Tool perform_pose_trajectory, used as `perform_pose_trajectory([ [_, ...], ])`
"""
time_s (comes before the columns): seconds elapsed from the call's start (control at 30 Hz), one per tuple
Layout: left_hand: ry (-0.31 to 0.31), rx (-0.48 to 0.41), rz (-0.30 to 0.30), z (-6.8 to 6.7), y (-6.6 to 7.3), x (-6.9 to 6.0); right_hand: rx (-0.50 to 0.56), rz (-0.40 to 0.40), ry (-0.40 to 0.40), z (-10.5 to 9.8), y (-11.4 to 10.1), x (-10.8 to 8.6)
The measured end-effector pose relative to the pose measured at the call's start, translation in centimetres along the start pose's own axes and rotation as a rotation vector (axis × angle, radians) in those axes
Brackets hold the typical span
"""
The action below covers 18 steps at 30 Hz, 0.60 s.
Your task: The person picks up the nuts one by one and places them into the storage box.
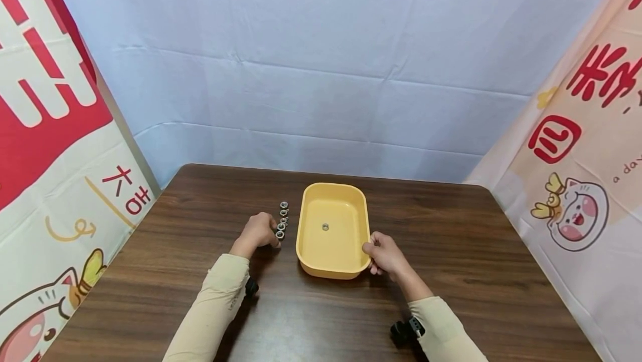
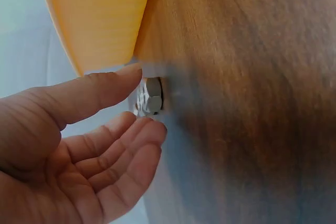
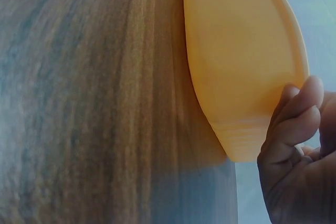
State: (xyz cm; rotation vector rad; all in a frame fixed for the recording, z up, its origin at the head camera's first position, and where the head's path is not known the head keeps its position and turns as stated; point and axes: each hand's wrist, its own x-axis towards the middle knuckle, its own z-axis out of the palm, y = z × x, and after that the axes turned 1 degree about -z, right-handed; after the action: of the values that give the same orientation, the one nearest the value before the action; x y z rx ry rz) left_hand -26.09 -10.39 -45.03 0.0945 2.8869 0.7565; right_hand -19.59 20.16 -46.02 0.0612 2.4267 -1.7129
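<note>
Several metal hex nuts [image 1: 283,213] lie in a short line on the table, left of a yellow plastic tray [image 1: 304,206]. My left hand [image 1: 258,231] is at the near end of that line. In the left wrist view, the thumb and fingers of the left hand [image 2: 79,140] stand apart on either side of a hex nut [image 2: 153,96]; whether they touch it I cannot tell. Inside the tray sits one small nut [image 1: 325,227]. At the tray's near right side, my right hand [image 1: 387,255] pinches the rim, thumb above and fingers outside, also seen in the right wrist view.
The dark wood-grain table [image 1: 451,228] carries the tray and nuts. A pale cloth [image 1: 311,72] hangs behind the table's far edge. Printed cloths [image 1: 567,206] stand along both sides. Black wrist straps [image 1: 401,333] are on both forearms.
</note>
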Motion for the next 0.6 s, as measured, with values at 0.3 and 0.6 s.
perform_pose_trajectory([
  [0.3, -0.012, -0.164, -0.109, 0.37, -0.38, 0.29, -0.001, 0.012, 0.002, -0.08, 0.14, 0.07],
  [0.6, -0.101, -0.433, -0.252, 0.72, -0.87, 0.71, -0.003, 0.014, -0.013, -0.12, 0.05, 0.02],
])
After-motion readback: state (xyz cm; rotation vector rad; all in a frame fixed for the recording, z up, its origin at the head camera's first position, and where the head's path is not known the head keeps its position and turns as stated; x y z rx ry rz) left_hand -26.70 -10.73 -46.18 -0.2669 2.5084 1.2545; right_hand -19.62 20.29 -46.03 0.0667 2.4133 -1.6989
